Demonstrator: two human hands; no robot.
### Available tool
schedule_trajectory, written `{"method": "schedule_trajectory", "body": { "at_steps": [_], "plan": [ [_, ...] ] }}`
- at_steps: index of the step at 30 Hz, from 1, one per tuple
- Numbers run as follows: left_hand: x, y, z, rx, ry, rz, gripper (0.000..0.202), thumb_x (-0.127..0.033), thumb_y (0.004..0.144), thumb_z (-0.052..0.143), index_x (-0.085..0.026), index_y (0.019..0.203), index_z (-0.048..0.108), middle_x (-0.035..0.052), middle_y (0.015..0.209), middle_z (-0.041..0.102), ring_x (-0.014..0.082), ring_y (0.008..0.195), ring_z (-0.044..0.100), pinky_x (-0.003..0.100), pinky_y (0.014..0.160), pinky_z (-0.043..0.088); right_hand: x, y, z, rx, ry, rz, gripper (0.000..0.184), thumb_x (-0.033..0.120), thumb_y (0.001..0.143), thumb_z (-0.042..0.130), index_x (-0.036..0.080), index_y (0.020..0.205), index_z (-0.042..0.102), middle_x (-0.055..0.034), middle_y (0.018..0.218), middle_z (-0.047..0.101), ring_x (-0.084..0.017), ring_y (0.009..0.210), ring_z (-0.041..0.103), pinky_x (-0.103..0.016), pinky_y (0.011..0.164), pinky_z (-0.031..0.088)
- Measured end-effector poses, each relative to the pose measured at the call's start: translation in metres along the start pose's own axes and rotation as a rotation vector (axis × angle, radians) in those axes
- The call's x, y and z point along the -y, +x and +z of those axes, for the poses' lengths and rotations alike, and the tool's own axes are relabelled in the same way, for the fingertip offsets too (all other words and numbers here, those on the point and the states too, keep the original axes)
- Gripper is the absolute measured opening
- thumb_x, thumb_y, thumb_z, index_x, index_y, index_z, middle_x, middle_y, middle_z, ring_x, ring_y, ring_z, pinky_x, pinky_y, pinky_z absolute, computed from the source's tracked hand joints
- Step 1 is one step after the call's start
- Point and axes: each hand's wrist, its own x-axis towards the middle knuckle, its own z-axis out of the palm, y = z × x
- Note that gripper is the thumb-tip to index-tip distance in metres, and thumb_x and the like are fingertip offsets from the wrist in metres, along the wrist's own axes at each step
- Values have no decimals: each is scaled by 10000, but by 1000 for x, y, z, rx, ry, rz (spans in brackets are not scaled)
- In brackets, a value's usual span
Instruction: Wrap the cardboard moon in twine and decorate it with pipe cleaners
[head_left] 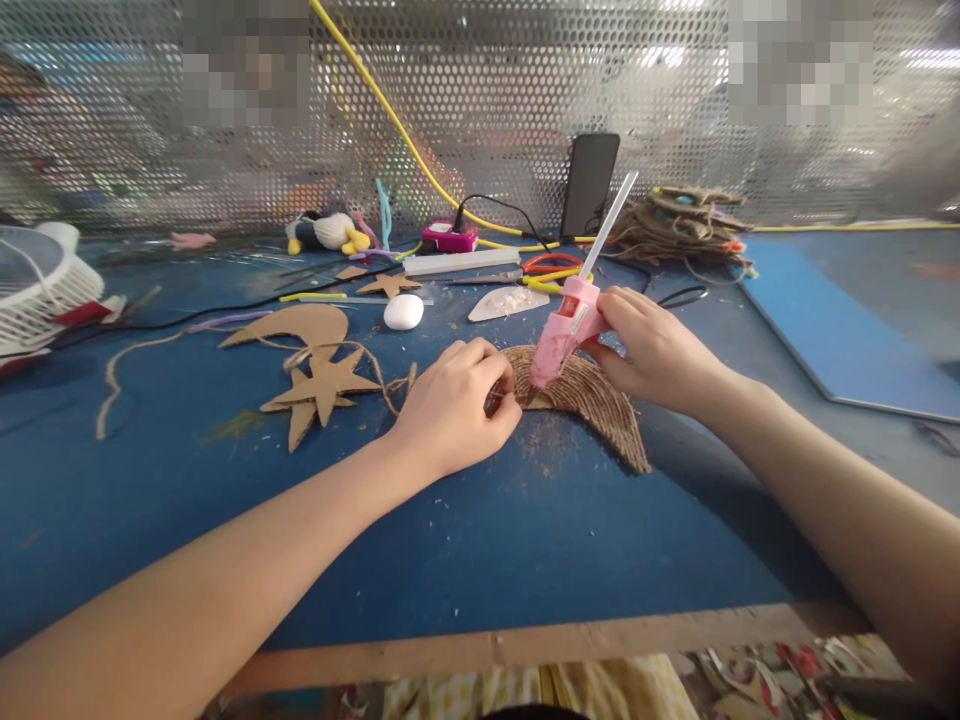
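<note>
Crescent (592, 405) wrapped in twine — lies on blue counter (480, 540), centre | left hand (454, 405) pinches its left end | right hand (652, 350) grips pink glue gun (562, 335), nozzle down at crescent | cardboard stars (322, 390) lie left — near.

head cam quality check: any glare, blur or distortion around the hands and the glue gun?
Head view: hands sharp; left hand on the twine-wrapped crescent, right hand gripping the pink glue gun. Glare blooms across the perforated metal screen; two patches there are pixelated. Wide-angle stretch bows the table edge and enlarges both forearms.
</note>
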Motion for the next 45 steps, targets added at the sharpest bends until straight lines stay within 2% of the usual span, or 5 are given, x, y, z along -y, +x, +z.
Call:
{"method": "schedule_trajectory", "body": {
  "at_steps": [9,25,35,40,45],
  "plan": [
    [0,0,1,-1,-3,8,73,-182,830,541,-191,820,613,42,950,634,228,913,568,374,752,474,0,0,-1,-22,-55,-6,235,129,805,529,248,772,329,-35,770,489,-208,699,424,-351,655,362],
    [0,0,-1,1,8,21,67,-166,833,545,-186,818,607,59,953,634,233,917,572,372,750,480,2,2,-6,-66,-144,-30,117,131,851,477,234,802,449,-78,817,567,-238,757,477,-390,710,422],
    [1,0,0,7,-18,25,66,-164,828,538,-184,795,591,53,931,623,229,907,566,382,775,483,2,0,-9,-119,-197,-77,138,198,956,412,210,921,545,-107,902,613,-249,811,513,-416,752,432],
    [2,0,1,1,-10,39,50,-166,828,539,-188,817,583,54,943,622,231,921,565,395,815,489,3,-1,-12,-122,-208,-86,175,207,963,407,210,1024,570,-121,968,630,-269,880,545,-441,781,439],
    [0,0,-2,50,18,28,25,-198,828,536,-205,822,558,46,932,603,237,907,556,387,753,483,7,-1,-14,-130,-196,-98,226,185,932,454,224,1125,563,-121,1057,632,-295,965,557,-484,825,433]
  ]
}}
